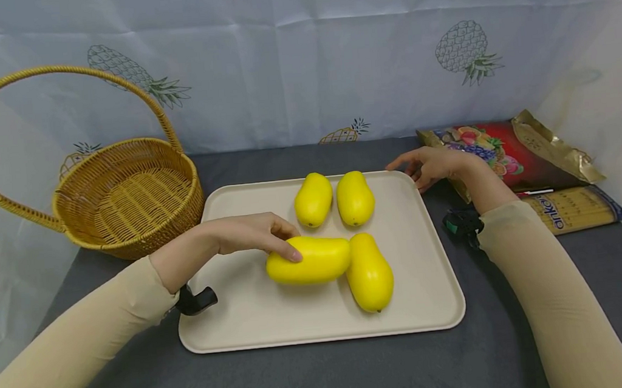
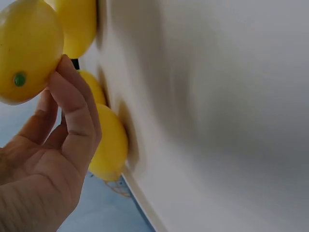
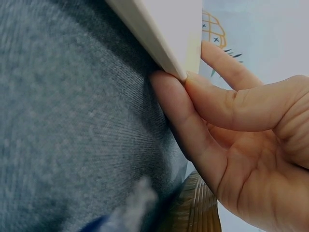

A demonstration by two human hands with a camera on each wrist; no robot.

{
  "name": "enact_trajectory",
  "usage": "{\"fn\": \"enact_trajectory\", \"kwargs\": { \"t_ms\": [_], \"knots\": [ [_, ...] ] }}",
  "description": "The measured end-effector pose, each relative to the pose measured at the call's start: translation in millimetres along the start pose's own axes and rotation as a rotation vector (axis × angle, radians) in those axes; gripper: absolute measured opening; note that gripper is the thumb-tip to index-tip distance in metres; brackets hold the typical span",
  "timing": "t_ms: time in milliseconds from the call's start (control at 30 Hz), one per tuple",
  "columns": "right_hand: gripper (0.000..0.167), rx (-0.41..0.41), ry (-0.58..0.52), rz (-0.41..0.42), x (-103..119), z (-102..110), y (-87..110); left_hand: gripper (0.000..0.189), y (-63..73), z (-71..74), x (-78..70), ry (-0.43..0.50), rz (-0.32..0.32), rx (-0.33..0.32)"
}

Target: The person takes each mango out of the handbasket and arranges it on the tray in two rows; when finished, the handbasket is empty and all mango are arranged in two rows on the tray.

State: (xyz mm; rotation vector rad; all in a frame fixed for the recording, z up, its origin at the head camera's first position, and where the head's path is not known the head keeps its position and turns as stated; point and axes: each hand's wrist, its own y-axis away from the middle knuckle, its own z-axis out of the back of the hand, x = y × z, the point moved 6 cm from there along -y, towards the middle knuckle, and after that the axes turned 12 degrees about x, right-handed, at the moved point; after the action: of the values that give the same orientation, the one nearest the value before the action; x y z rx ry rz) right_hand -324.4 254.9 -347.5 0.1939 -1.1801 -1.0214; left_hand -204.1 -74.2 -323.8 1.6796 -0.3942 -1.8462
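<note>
My left hand [image 1: 253, 232] grips a smooth yellow papaya [image 1: 313, 261] between thumb and fingers, lying sideways over the beige tray [image 1: 424, 307]. In the left wrist view, a green stem spot shows on the end of this papaya [image 2: 30, 53]. Its other end meets a second papaya [image 1: 370, 274] on the tray. Two more papayas [image 1: 313, 200] lie side by side near the tray's back edge. My right hand [image 1: 432, 165] is at the back right corner of the tray; in the right wrist view its thumb and a finger pinch the tray's edge [image 3: 166, 58].
A wicker basket [image 1: 125, 199] with a tall handle stands at the left. Behind the right forearm lie a red and gold bag [image 1: 527, 152] and a yellow pasta packet [image 1: 575, 208]. A curtain with pineapple prints hangs behind the dark grey tabletop [image 1: 303, 377].
</note>
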Motion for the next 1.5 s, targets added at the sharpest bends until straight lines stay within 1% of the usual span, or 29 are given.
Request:
{"fn": "enact_trajectory", "kwargs": {
  "t_ms": [167,267,400,467,667,800,967,1167,1267,1500],
  "knots": [
    [0.07,-0.005,0.008,-0.001,1.3,-0.5,0.5,0.032,-3.0,-3.5,6.0,0.016,0.078,0.012],
    [0.07,-0.004,0.008,-0.002,2.2,-0.8,1.0,0.032,-5.7,-7.7,9.1,0.067,0.104,0.039],
    [0.07,-0.008,0.014,-0.003,3.5,-0.6,1.8,0.033,-9.7,-13.5,12.9,0.148,0.12,0.083],
    [0.07,-0.009,0.018,-0.004,3.8,-0.6,1.9,0.031,-11.1,-15.4,14.7,0.154,0.137,0.095],
    [0.07,-0.008,0.015,-0.008,3.5,-1.0,2.1,0.025,-14.2,-18.2,18.0,0.113,0.193,0.106],
    [0.07,-0.008,0.011,-0.006,2.6,-0.7,1.6,0.025,-16.9,-19.6,18.8,0.15,0.203,0.108],
    [0.071,-0.003,0.009,-0.004,1.5,-0.3,1.0,0.031,-19.6,-22.7,18.8,0.2,0.217,0.108],
    [0.071,-0.005,0.0,-0.006,1.5,-0.4,1.7,0.039,-19.5,-24.2,18.5,0.247,0.214,0.135],
    [0.071,-0.009,-0.001,-0.007,1.4,-0.4,2.5,0.04,-19.4,-24.1,19.0,0.255,0.214,0.146],
    [0.069,-0.009,0.005,-0.013,1.5,-1.3,2.5,0.036,-18.9,-23.5,21.3,0.257,0.21,0.155]
  ]
}}
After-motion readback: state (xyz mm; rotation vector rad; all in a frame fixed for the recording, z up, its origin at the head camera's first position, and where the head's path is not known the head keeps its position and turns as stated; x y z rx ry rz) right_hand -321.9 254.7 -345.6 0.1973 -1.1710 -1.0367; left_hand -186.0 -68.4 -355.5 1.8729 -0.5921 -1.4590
